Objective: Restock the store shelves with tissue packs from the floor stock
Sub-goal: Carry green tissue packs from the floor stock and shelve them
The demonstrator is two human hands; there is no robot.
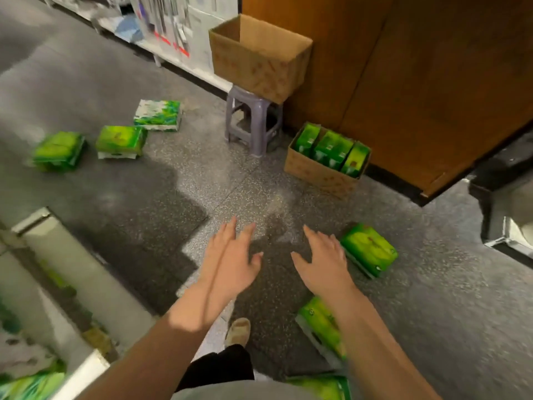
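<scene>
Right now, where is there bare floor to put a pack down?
Bare floor lies ahead of both hands, between the stool, the filled box and three loose packs on the left. It is crowded by the right arm, where more packs lie.

Six loose green plastic-wrapped tissue packs on the floor, two brown cardboard boxes, one grey plastic stool, two bare hands
</scene>
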